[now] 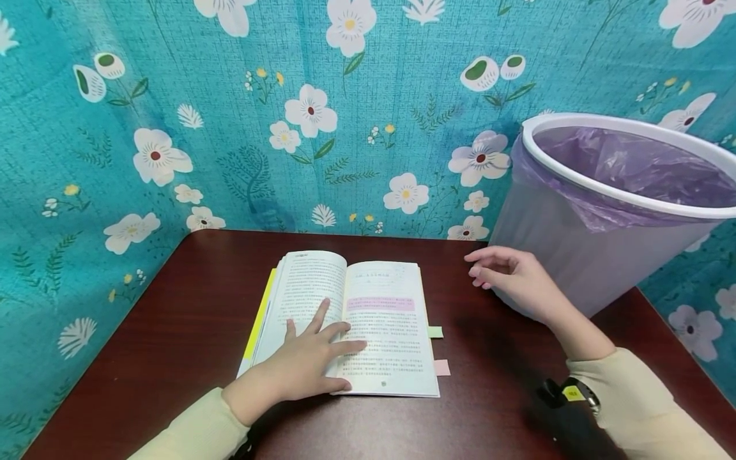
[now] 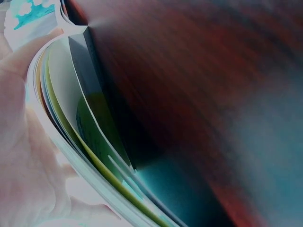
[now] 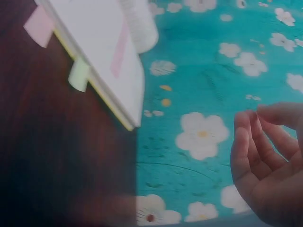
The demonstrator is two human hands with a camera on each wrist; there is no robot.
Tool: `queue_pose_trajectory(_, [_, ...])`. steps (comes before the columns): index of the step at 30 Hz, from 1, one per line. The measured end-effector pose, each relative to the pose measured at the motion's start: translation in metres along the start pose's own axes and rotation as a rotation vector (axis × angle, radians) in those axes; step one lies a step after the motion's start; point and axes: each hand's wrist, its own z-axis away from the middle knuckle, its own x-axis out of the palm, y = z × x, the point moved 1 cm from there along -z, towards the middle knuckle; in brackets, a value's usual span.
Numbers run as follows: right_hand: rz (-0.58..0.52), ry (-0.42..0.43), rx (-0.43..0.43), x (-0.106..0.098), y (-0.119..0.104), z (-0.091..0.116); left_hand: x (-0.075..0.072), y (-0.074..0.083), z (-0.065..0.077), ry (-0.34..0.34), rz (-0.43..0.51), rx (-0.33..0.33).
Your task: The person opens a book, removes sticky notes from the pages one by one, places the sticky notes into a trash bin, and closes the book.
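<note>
An open book lies on the dark red-brown table, with printed text on both pages and a pink highlighted band on the right one. My left hand rests on it with fingers spread across the inner margin and the lower left page. The left wrist view shows that hand beside the curved edges of the pages. My right hand is raised to the right of the book, in front of the bin. Its fingers are loosely bent, and nothing shows between thumb and fingertips in the right wrist view.
A bin with a white rim and a purple plastic liner stands at the table's right side. Green and pink page tabs stick out from the book's right edge. A teal floral cloth hangs behind the table.
</note>
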Motion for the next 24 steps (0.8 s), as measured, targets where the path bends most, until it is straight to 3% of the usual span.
queue_pose_trajectory(7, [-0.002,-0.124,0.115,0.028,0.024,-0.002,0.001,0.000,0.001,0.006,-0.004,0.003])
queue_pose_trajectory(13, [0.090,-0.236,0.173,0.048,0.043,-0.001,0.001,-0.001,0.001,0.005,-0.001,0.004])
queue_pose_trajectory(18, [0.177,-0.315,0.156,0.060,0.052,-0.003,0.002,-0.002,0.001,0.002,0.003,0.003])
queue_pose_trajectory(24, [0.202,-0.357,0.144,0.070,0.056,-0.006,0.003,-0.004,0.000,0.000,0.001,0.001])
